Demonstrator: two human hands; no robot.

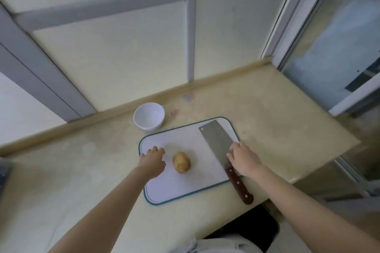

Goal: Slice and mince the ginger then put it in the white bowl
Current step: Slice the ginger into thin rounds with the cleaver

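The cutting is not yet begun. The ginger (181, 162) is lying whole and unpeeled-looking near the middle of the cutting board (185, 187), with nothing touching it. The cleaver (218, 141) is lying flat along the board's right side, blade pointing to the far edge and its wooden handle (239, 186) sticking out past the board's near-right corner.

The right hand (243, 158) is hovering over or resting on the heel of the blade with its fingers stretched out and nothing in its grasp. I judge this to be the step of taking up the knife. The left hand (153, 159) is lying loose and open on the left part of the board, fingers spread, a little apart from the ginger.

The next move, as I read it, is calling for the right hand to slide back and wrap the handle. The left hand would then be closing in to pin the ginger, which is rounded and likely to roll.

As for edges, the handle's end is lying close to the front edge of the desk (82, 170) just past the board's near side, so a careless nudge could be tipping it off. The white bowl (148, 126) is standing empty just beyond the board's far-left corner — within easy reach. Left of the board the desk is running wide and bare, and right of it there is room too before the desk's side edge.
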